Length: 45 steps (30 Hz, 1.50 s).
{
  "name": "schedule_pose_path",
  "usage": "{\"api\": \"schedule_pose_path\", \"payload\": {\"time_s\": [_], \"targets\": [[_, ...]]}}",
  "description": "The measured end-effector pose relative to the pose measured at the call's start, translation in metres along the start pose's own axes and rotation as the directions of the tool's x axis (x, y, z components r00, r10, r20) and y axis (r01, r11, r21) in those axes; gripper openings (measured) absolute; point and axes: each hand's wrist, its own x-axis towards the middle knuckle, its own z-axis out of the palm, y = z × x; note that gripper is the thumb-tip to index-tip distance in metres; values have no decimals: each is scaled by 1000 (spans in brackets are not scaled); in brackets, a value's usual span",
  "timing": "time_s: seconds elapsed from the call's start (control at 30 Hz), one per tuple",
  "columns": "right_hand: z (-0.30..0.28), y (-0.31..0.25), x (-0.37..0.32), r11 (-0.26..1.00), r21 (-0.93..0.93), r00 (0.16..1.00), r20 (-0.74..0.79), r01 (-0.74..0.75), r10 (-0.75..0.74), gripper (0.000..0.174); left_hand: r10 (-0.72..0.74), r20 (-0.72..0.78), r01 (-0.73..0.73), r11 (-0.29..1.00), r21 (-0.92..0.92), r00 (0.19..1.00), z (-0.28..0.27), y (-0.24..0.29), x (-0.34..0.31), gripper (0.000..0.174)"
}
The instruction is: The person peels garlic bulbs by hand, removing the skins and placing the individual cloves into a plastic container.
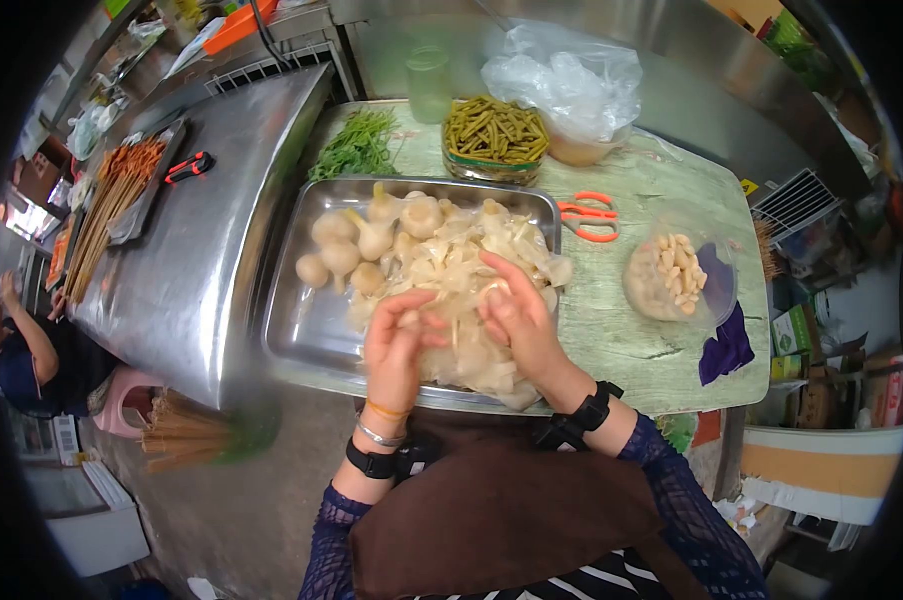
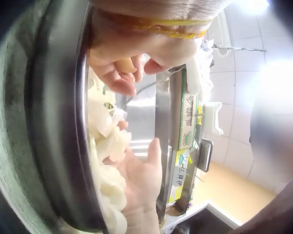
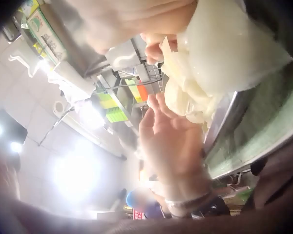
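A steel tray point(image 1: 317, 335) holds pale garlic bulbs point(image 1: 337, 255) at its left and a heap of translucent garlic skins point(image 1: 452, 260). Over the heap, my left hand point(image 1: 397, 335) has its fingers loosely bent, palm turned towards the other hand. The right wrist view shows this left hand point(image 3: 173, 139) with its palm open beside the skins. My right hand point(image 1: 527, 325) faces it, thumb and fingers around a pale garlic piece point(image 1: 494, 290) that they partly hide. Skins point(image 2: 115, 146) overlap the right fingers in the left wrist view.
Right of the tray are orange-handled scissors point(image 1: 594, 217) and a clear bowl point(image 1: 652, 285) of peeled cloves. Behind stand a dish of cut green beans point(image 1: 497, 132), leafy greens point(image 1: 357, 145) and a plastic bag point(image 1: 567, 80). Skewers point(image 1: 122, 210) lie on the steel counter point(image 1: 212, 220); another person point(image 1: 37, 350) is far left.
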Motion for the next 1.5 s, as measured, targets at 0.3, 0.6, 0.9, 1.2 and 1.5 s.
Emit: {"api": "schedule_pose_path", "payload": {"time_s": [0.3, 0.6, 0.9, 1.2, 1.5], "targets": [[6, -8, 8, 945, 324, 979, 200, -34, -34, 81, 303, 483, -565, 323, 759, 822, 31, 11, 4, 30], [1, -4, 3, 992, 73, 982, 151, 104, -114, 64, 159, 192, -243, 777, 581, 968, 10, -9, 8, 24], [9, -8, 0, 871, -402, 953, 18, 283, -301, 12, 69, 156, -140, 847, 513, 985, -3, -10, 6, 27], [10, -6, -1, 861, -447, 962, -1, 243, -272, 15, 309, 295, -420, 520, 744, 904, 13, -4, 1, 31], [9, -12, -5, 749, -608, 950, 26, 263, -312, 9, 372, 411, -533, 332, 778, 832, 13, -7, -1, 34]]}}
